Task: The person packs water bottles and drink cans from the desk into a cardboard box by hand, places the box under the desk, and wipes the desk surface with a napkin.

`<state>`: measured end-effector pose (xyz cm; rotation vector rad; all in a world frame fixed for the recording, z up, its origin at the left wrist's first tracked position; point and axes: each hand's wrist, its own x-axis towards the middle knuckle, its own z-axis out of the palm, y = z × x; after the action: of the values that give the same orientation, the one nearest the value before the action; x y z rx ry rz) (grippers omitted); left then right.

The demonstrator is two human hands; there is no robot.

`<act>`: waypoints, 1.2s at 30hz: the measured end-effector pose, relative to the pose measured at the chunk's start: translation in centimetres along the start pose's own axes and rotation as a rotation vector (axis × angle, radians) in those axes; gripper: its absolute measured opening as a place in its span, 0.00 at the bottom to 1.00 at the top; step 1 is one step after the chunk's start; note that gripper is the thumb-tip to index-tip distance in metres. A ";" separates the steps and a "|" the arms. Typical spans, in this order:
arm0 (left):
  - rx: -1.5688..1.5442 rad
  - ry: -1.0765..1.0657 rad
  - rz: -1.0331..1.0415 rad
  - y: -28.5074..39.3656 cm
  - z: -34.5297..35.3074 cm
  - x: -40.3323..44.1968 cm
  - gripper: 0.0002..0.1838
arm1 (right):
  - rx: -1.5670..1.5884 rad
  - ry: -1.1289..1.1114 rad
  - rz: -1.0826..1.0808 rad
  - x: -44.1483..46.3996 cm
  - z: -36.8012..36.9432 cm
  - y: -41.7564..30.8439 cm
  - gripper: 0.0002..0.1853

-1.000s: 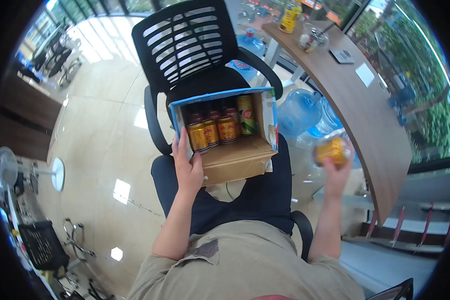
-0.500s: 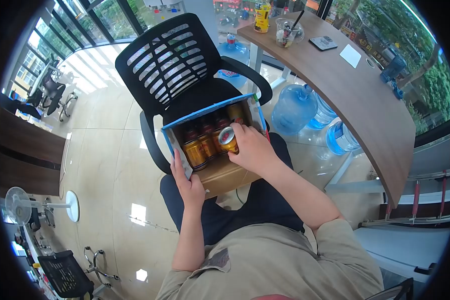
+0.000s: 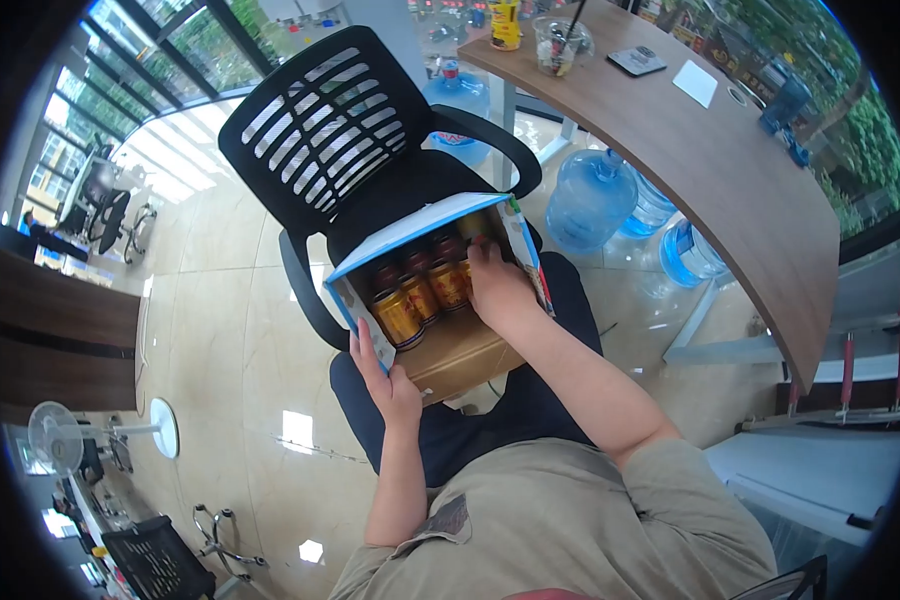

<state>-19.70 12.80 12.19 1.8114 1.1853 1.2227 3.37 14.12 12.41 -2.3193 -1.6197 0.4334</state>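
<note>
The left hand [image 3: 395,398] grips the left wall of the open cardboard box [image 3: 460,368]; the right hand [image 3: 503,292] reaches inside, at the right end of the gold cans [image 3: 397,318]. Whether it grasps a can is hidden. The cans look rigid, smooth and fairly heavy if full, best held around the middle; the box walls probably flex.

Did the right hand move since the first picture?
Yes. The right hand moved left, away from the desk's edge and into the open box.
</note>
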 end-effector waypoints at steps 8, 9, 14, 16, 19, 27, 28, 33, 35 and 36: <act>-0.042 0.039 -0.019 0.1 0.4 -0.3 0.48 | -0.059 0.156 -0.072 -2.5 -0.9 -0.6 0.37; -0.020 0.027 -0.027 0.1 0.3 -0.2 0.47 | -0.086 0.203 -0.141 -2.9 -1.2 -0.8 0.39; 0.014 0.001 -0.038 0.6 0.0 0.4 0.48 | 0.124 0.229 -0.391 -7.0 -2.5 -3.7 0.26; -0.011 0.015 -0.040 -0.2 0.1 0.7 0.48 | 0.375 0.299 -0.562 -9.0 -1.3 -4.7 0.14; -0.020 0.031 -0.056 -0.6 0.0 1.2 0.47 | 0.448 0.319 -0.877 -11.0 -1.5 -5.0 0.11; 0.007 -0.030 -0.069 0.4 -0.7 3.1 0.37 | 0.445 0.480 -0.861 -13.3 -0.6 1.7 0.12; 0.008 -0.035 -0.070 0.6 -0.7 3.2 0.37 | 0.455 0.537 -0.758 -13.0 -0.9 3.0 0.11; 0.086 -0.045 -0.091 1.4 -0.5 3.2 0.37 | 0.617 0.830 -0.319 -9.4 -3.1 6.0 0.20; 0.124 -0.024 -0.087 1.2 -0.2 2.8 0.37 | 0.663 0.812 -0.252 -7.6 -4.2 5.9 0.23; 0.167 -0.003 -0.093 1.1 -0.1 2.5 0.38 | 0.662 0.756 -0.200 -6.7 -4.8 5.6 0.24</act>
<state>-19.02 14.70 14.01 1.8541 1.3892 1.0963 7.90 5.66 15.12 -1.5254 -1.0862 0.0111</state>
